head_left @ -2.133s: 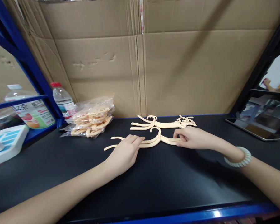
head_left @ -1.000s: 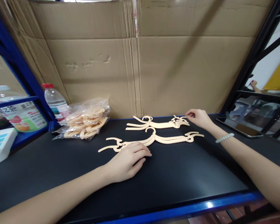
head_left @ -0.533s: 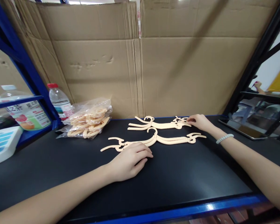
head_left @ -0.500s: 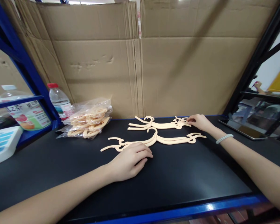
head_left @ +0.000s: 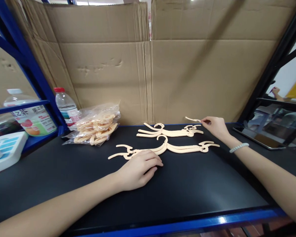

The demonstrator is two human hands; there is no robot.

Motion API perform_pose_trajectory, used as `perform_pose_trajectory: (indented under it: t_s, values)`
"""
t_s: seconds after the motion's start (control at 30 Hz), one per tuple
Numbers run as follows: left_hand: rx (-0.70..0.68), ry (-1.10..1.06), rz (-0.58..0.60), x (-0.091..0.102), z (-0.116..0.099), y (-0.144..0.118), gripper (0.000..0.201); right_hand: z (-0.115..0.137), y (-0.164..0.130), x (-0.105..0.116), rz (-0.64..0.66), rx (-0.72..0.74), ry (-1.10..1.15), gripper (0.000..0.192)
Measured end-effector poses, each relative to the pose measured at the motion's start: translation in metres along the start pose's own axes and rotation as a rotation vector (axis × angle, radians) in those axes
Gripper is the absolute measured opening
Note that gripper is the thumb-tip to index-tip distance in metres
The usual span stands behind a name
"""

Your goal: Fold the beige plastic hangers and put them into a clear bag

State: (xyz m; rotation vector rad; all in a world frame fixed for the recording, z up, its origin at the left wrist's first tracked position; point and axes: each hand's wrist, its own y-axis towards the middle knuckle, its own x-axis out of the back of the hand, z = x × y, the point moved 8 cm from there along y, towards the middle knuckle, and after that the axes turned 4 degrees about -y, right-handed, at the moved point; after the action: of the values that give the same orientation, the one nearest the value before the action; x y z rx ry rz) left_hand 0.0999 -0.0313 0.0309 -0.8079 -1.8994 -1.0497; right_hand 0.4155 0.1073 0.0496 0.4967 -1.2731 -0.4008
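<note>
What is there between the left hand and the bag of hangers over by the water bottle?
Nothing visible stands between them. The left hand rests on the near hanger, and only bare black table lies from there to the plastic bag of hangers. The right hand is off at the far side, pinching a small cream piece.

Left hand [head_left: 138, 168] flat on black tabletop [head_left: 187, 191], frame centre, fingers on near hanger [head_left: 167, 148]. Right hand [head_left: 215, 126] right of centre, pinching raised tip of far hanger stack [head_left: 170, 131]. Bagged hangers [head_left: 97, 128] and water bottle [head_left: 65, 105] at left. Cardboard wall [head_left: 148, 65] behind.
</note>
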Motion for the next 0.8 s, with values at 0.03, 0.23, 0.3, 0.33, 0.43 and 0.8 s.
perform_pose_trajectory:
  t_s: [0.03,0.23,0.3,0.33,0.43,0.8]
  values:
    - [0.002,-0.006,-0.003,0.0,0.0,0.0,0.027,0.002,-0.001,0.006,-0.045,-0.021,0.033,0.022]
    - [0.184,-0.217,-0.162,0.006,0.013,0.001,0.024,0.037,-0.014,0.011,-0.056,-0.186,0.624,0.021]
    - [0.322,-0.412,-0.251,0.005,0.024,-0.001,0.024,0.071,-0.024,0.003,0.047,-0.18,0.888,0.028]
    - [0.388,-0.528,-0.283,0.001,0.029,-0.002,0.026,0.089,-0.031,0.002,0.093,-0.169,0.979,0.031]
    - [0.512,-0.829,-0.344,-0.009,0.037,-0.003,0.038,0.147,-0.057,-0.002,0.286,-0.115,1.148,0.033]
    - [0.562,-1.001,-0.475,-0.009,0.04,-0.007,0.027,0.203,-0.091,-0.014,0.598,0.096,1.131,0.03]
